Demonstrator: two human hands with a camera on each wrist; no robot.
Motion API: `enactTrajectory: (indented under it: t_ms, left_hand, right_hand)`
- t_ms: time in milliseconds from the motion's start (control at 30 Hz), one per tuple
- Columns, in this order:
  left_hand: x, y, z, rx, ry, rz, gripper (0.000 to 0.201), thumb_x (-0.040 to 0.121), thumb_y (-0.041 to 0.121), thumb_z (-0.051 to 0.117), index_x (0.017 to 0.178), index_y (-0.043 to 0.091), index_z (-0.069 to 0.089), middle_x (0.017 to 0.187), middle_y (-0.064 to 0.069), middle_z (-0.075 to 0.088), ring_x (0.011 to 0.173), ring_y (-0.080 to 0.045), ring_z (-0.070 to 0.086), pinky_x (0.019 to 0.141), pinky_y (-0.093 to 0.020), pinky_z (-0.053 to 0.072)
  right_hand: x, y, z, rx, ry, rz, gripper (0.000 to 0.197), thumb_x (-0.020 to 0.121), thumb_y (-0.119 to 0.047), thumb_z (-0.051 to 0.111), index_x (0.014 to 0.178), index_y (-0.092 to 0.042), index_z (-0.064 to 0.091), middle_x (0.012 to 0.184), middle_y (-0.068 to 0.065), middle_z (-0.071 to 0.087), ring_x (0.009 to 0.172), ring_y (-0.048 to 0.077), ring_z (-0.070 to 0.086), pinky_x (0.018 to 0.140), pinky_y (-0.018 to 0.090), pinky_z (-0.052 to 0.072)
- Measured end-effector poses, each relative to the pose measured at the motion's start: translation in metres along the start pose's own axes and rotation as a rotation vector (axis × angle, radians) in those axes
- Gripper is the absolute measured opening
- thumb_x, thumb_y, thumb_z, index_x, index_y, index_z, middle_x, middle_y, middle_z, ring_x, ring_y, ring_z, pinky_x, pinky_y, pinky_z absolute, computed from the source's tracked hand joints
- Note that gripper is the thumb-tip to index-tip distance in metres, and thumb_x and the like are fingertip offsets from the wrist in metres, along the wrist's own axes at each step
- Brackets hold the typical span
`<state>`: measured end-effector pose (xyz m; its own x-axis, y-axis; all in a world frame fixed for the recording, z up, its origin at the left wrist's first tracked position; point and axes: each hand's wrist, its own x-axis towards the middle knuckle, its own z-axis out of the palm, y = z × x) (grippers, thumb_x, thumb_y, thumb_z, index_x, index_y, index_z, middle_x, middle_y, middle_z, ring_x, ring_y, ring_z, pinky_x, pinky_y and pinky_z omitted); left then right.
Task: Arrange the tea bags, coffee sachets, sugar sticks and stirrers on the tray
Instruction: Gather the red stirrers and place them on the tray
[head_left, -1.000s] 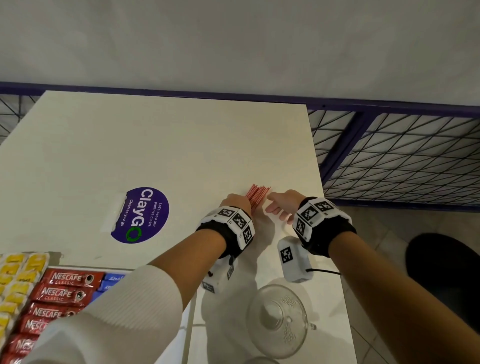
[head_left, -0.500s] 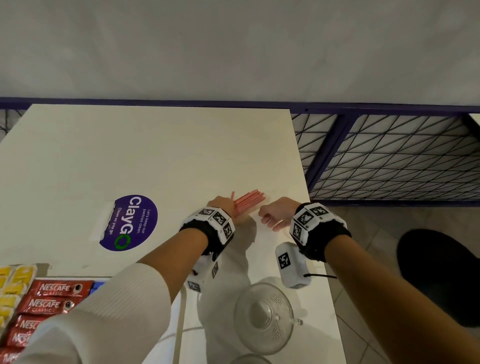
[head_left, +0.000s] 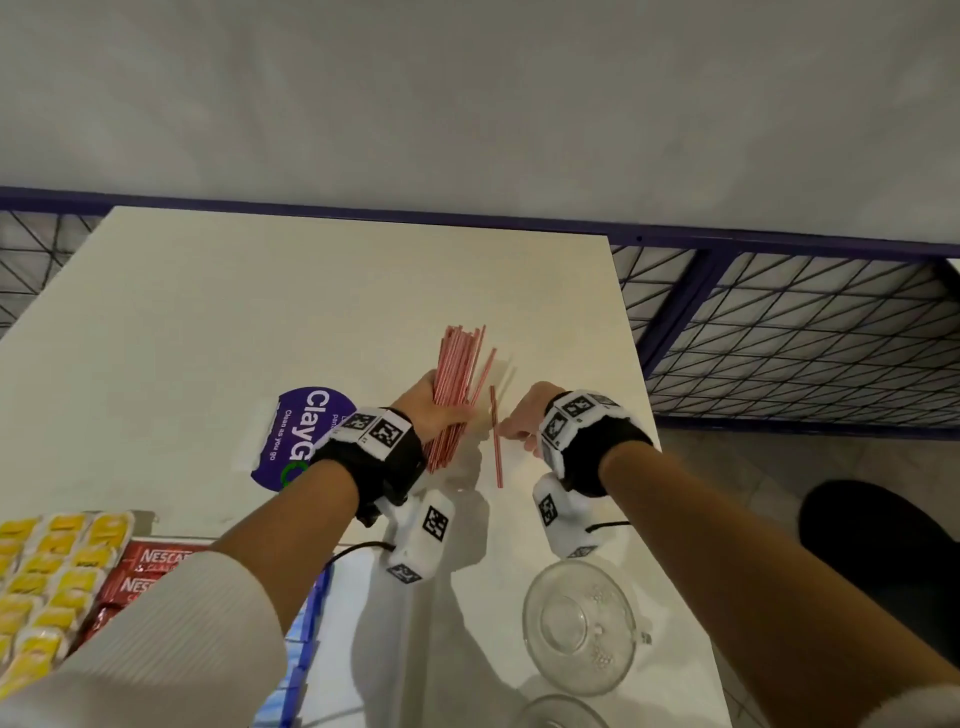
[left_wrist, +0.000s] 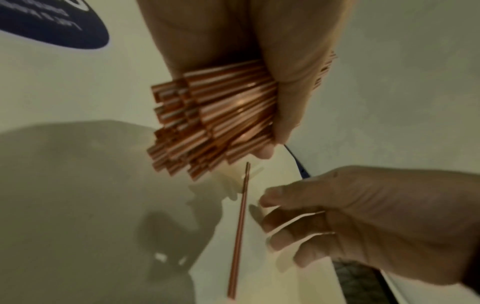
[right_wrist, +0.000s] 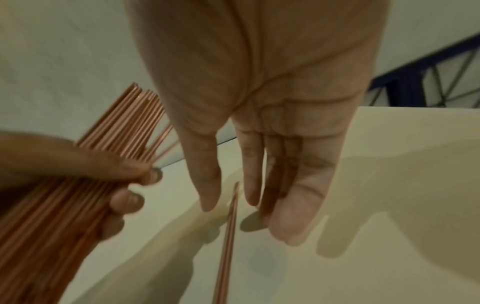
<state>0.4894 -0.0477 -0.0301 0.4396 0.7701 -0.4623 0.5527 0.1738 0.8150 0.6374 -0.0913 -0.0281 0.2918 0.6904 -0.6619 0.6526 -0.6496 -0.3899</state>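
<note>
My left hand (head_left: 441, 410) grips a thick bundle of red stirrers (head_left: 457, 374), which fans out away from me over the white table (head_left: 311, 312). The left wrist view shows the fingers (left_wrist: 285, 115) wrapped round the bundle (left_wrist: 213, 119). One single stirrer (head_left: 496, 441) lies apart, just right of the bundle; I cannot tell if it rests on the table. My right hand (head_left: 519, 415) hovers beside it with straight fingers (right_wrist: 250, 185), holding nothing; the stirrer (right_wrist: 228, 236) runs between thumb and index finger. At the lower left, the tray (head_left: 166, 538) holds yellow tea bags (head_left: 52, 571), red coffee sachets (head_left: 150, 566) and blue sugar sticks (head_left: 306, 623).
A glass bowl (head_left: 582, 634) stands near my right forearm, with a second glass piece (head_left: 561, 714) at the bottom edge. A purple round sticker (head_left: 306, 436) marks the table. The table's right edge (head_left: 639, 364) borders a purple wire rack (head_left: 779, 338). A dark round seat (head_left: 883, 545) is at the right.
My left hand has gathered the stirrers off the table and raised them as a bundle pointing away from me. One stirrer has come apart from it, beside my right hand, whose fingers have straightened.
</note>
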Motion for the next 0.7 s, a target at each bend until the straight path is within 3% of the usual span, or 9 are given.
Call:
enactTrajectory:
  t_ms: [100, 167, 233, 300, 367, 400, 500, 600, 700]
  left_hand:
    - [-0.001, -0.007, -0.014, -0.101, -0.016, -0.011, 0.039, 0.088, 0.014, 0.062, 0.123, 0.007, 0.049, 0.106, -0.014, 0.063, 0.096, -0.027, 0.058, 0.094, -0.04, 0.046]
    - [-0.002, -0.014, -0.021, -0.131, -0.006, -0.029, 0.019, 0.089, 0.013, 0.06, 0.107, 0.008, 0.057, 0.09, -0.009, 0.064, 0.091, -0.028, 0.058, 0.094, -0.043, 0.047]
    - [-0.003, -0.02, -0.027, -0.134, 0.007, -0.042, 0.006, 0.09, 0.011, 0.057, 0.085, 0.014, 0.056, 0.078, -0.004, 0.06, 0.085, -0.028, 0.057, 0.092, -0.043, 0.046]
    - [-0.003, -0.027, -0.033, -0.162, 0.013, -0.058, 0.016, 0.091, 0.008, 0.055, 0.077, 0.017, 0.054, 0.073, -0.006, 0.057, 0.074, -0.027, 0.056, 0.088, -0.043, 0.046]
    - [-0.003, -0.032, -0.04, -0.202, 0.011, -0.064, 0.018, 0.089, 0.003, 0.055, 0.074, 0.013, 0.053, 0.069, -0.008, 0.056, 0.066, -0.024, 0.053, 0.085, -0.044, 0.046]
    - [-0.003, -0.035, -0.043, -0.217, 0.009, -0.062, 0.018, 0.088, 0.001, 0.055, 0.074, 0.012, 0.053, 0.068, -0.009, 0.056, 0.064, -0.024, 0.053, 0.084, -0.045, 0.046]
    - [-0.006, -0.041, -0.051, -0.242, 0.037, -0.059, 0.016, 0.085, 0.0, 0.056, 0.074, 0.011, 0.053, 0.067, -0.009, 0.056, 0.065, -0.024, 0.054, 0.081, -0.043, 0.048]
    - [-0.01, -0.046, -0.056, -0.244, 0.044, -0.041, 0.014, 0.085, 0.006, 0.055, 0.072, 0.012, 0.052, 0.062, -0.007, 0.055, 0.06, -0.024, 0.052, 0.07, -0.039, 0.048]
    - [-0.016, -0.047, -0.06, -0.209, 0.066, 0.003, 0.007, 0.089, 0.016, 0.056, 0.082, 0.016, 0.053, 0.068, -0.003, 0.055, 0.067, -0.022, 0.053, 0.071, -0.034, 0.048]
  right_hand:
    - [-0.017, -0.023, 0.006, -0.318, 0.067, -0.056, 0.016, 0.082, -0.027, 0.066, 0.091, -0.017, 0.057, 0.116, 0.01, 0.058, 0.104, 0.027, 0.06, 0.088, 0.034, 0.051]
    - [-0.024, -0.033, 0.011, -0.395, 0.039, -0.037, 0.037, 0.084, -0.022, 0.066, 0.117, -0.009, 0.055, 0.132, 0.011, 0.049, 0.12, 0.03, 0.051, 0.1, 0.04, 0.044]
    - [-0.03, -0.04, 0.017, -0.427, 0.036, -0.027, 0.044, 0.086, -0.017, 0.061, 0.126, -0.005, 0.049, 0.138, 0.013, 0.043, 0.125, 0.031, 0.045, 0.104, 0.04, 0.04]
    - [-0.025, -0.045, 0.024, -0.418, 0.005, -0.008, 0.034, 0.086, -0.017, 0.062, 0.117, -0.007, 0.055, 0.137, 0.01, 0.045, 0.126, 0.03, 0.045, 0.104, 0.037, 0.04]
    - [-0.017, -0.051, 0.03, -0.348, 0.0, 0.025, 0.015, 0.085, -0.021, 0.065, 0.079, -0.013, 0.055, 0.132, 0.009, 0.051, 0.124, 0.03, 0.048, 0.098, 0.037, 0.043]
    - [-0.011, -0.053, 0.033, -0.32, -0.002, 0.035, 0.028, 0.084, -0.023, 0.066, 0.066, -0.015, 0.045, 0.133, 0.01, 0.052, 0.124, 0.031, 0.048, 0.093, 0.036, 0.044]
    - [0.001, -0.057, 0.044, -0.276, 0.068, 0.02, 0.027, 0.081, -0.023, 0.068, 0.071, -0.009, 0.047, 0.126, 0.017, 0.055, 0.107, 0.031, 0.054, 0.077, 0.035, 0.041]
    - [0.0, -0.061, 0.047, -0.183, 0.128, 0.012, 0.035, 0.082, -0.023, 0.067, 0.063, -0.008, 0.041, 0.078, 0.009, 0.055, 0.081, 0.025, 0.05, 0.062, 0.028, 0.042]
    - [-0.006, -0.068, 0.044, 0.067, 0.145, -0.079, 0.019, 0.083, -0.019, 0.065, 0.069, -0.007, 0.057, 0.072, 0.007, 0.058, 0.078, 0.022, 0.057, 0.073, 0.029, 0.051]
